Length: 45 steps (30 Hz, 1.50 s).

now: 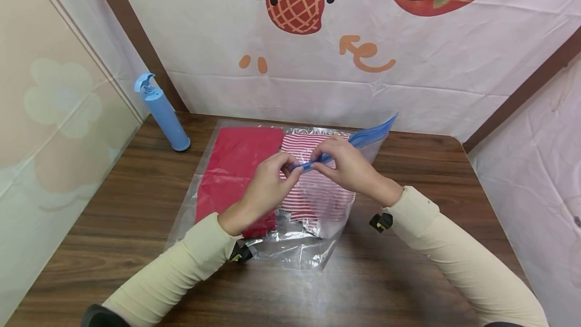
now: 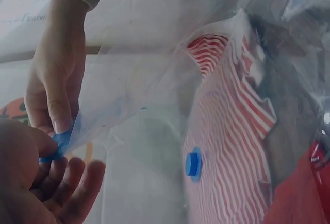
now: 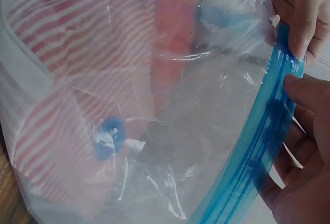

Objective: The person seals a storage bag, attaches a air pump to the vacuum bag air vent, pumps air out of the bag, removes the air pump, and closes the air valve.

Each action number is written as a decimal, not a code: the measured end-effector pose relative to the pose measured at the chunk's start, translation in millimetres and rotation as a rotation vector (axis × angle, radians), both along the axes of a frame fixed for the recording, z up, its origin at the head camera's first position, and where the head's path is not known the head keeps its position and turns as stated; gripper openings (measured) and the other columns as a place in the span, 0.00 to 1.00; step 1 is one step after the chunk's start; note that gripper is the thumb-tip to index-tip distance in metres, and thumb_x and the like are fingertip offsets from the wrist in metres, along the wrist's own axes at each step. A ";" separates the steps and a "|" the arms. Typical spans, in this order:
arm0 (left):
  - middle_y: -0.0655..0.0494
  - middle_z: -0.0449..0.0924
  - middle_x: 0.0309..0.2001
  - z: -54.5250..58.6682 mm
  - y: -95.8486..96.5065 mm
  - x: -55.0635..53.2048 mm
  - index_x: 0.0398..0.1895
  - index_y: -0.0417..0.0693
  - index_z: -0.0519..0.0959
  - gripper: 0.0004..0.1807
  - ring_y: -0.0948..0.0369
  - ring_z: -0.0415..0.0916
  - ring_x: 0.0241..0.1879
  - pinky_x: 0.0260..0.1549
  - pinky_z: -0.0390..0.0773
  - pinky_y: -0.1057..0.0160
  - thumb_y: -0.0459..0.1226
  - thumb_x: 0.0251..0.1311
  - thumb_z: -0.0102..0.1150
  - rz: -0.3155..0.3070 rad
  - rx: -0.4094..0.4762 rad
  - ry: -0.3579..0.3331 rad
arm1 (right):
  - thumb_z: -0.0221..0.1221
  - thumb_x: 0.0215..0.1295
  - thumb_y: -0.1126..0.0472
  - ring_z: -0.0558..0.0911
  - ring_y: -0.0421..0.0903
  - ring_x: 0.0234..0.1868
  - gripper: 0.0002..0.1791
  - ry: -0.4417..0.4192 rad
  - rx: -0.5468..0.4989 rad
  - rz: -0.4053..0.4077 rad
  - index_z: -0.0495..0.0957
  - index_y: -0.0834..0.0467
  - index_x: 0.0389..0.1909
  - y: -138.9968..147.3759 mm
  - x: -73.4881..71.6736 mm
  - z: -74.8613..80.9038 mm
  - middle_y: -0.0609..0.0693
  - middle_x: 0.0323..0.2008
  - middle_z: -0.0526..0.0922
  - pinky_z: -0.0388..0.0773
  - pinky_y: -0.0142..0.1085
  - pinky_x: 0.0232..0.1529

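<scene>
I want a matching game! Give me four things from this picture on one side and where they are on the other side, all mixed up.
Things:
1. pump bottle
2. plain red cloth
3. striped cloth
4. blue zip strip

Places:
A. in the clear bag, on the right
B. pinched by the left hand and the right hand
C. standing near the far left corner of the table
D. in the clear bag, on the left

Right pairs: 1-C, 2-D, 3-A, 4-B
</scene>
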State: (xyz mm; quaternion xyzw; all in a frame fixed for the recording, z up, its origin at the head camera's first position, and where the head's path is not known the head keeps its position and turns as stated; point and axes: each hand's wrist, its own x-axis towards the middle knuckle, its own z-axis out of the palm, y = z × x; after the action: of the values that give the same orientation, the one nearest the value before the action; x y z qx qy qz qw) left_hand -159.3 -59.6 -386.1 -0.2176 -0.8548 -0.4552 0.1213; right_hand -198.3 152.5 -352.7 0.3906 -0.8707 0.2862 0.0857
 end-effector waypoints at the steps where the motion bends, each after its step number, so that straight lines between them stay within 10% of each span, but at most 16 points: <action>1: 0.53 0.78 0.32 -0.4 0.1 0.0 0.36 0.42 0.80 0.04 0.58 0.76 0.32 0.32 0.80 0.60 0.31 0.65 0.66 0.006 -0.015 0.010 | 0.70 0.64 0.65 0.79 0.47 0.44 0.04 0.001 -0.002 0.008 0.83 0.58 0.36 -0.3 -0.1 -0.5 0.47 0.35 0.85 0.76 0.44 0.50; 31: 0.51 0.74 0.31 -16.4 8.5 -1.2 0.36 0.39 0.76 0.02 0.57 0.71 0.32 0.32 0.74 0.59 0.27 0.67 0.60 0.040 -0.069 0.229 | 0.62 0.65 0.67 0.78 0.54 0.44 0.02 0.270 0.041 -0.085 0.79 0.62 0.36 -19.4 11.4 -22.9 0.52 0.34 0.82 0.74 0.48 0.50; 45: 0.52 0.75 0.32 -16.2 3.5 -1.5 0.36 0.39 0.77 0.02 0.56 0.71 0.33 0.34 0.75 0.58 0.28 0.64 0.62 0.024 -0.094 0.194 | 0.69 0.64 0.64 0.79 0.51 0.47 0.06 0.168 0.077 -0.057 0.82 0.58 0.37 -2.3 3.0 -18.7 0.50 0.38 0.84 0.73 0.50 0.57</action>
State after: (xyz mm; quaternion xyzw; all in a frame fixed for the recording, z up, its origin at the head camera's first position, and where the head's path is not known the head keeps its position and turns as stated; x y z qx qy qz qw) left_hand -160.8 -56.2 -402.3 -0.2561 -0.8620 -0.3899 0.1985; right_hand -195.3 150.2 -371.4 0.3911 -0.8816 0.2164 0.1516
